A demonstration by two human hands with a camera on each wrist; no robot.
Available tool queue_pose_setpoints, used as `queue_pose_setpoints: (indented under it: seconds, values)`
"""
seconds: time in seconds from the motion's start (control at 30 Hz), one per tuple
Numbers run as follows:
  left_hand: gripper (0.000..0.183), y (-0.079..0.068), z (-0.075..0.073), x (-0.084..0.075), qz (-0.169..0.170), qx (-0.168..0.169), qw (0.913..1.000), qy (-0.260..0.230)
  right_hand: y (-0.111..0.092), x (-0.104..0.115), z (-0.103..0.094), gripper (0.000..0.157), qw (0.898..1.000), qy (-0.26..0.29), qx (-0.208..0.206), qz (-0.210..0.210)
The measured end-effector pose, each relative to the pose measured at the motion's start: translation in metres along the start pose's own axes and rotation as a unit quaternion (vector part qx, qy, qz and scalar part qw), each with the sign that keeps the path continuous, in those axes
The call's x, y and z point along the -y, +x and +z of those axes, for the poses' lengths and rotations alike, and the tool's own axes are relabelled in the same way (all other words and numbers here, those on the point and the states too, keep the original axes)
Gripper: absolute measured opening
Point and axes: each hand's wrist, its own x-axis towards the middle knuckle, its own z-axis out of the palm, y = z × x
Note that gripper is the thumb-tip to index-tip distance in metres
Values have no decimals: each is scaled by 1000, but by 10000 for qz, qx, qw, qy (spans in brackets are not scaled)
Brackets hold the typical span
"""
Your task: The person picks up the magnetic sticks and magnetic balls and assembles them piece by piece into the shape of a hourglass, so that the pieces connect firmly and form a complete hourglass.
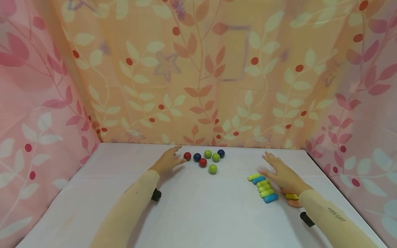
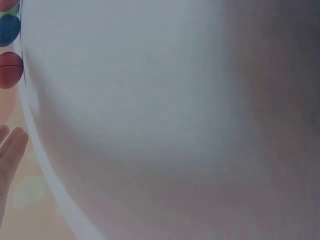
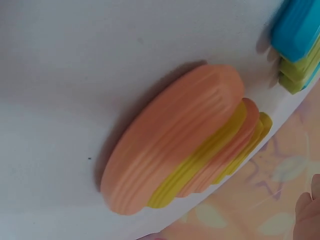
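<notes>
My left hand (image 1: 167, 161) hovers with spread fingers at the left of a small cluster of balls. Its fingertips are right beside a red ball (image 1: 187, 156). Close by lie a dark blue ball (image 1: 197, 157), a second red ball (image 1: 203, 162) and a green ball (image 1: 212, 168). Over on the right, my right hand (image 1: 285, 174) is held flat with fingers stretched out, overlapping a row of ridged oblong pieces. Green pieces (image 1: 264, 187) and a blue piece (image 1: 271, 198) show left of it. Below the wrist, orange pieces (image 3: 175, 142) alternate with yellow ones (image 3: 200, 157).
A white table (image 1: 198, 210) carries everything. Patterned cloth (image 1: 198, 69) stands behind its far edge and along both sides. Two more green balls (image 1: 207, 154) and another dark blue ball (image 1: 221, 153) lie at the back of the cluster.
</notes>
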Motion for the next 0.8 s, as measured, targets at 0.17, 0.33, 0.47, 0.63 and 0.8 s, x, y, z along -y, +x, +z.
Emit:
queue_pose_setpoints:
  seconds: [0.17,0.33,0.47,0.63,0.8]
  values:
    - [78,3,2,-3,-39,-117,9999,-121,-4,-3,-5,90,9999,50,6,123]
    - [77,9,6,-3,-103,-218,9994,-259,-7,-9,-10,90,9999,51,-30,147]
    - [75,13,7,-4,-242,-275,9981,-504,-10,-17,-11,88,9999,-7,-85,137]
    - [71,15,9,-3,-332,-364,9960,-750,-16,-26,-12,88,9992,138,-68,356]
    - [70,18,11,-1,-513,-418,9924,-1042,-19,-31,-13,88,9967,352,-108,722]
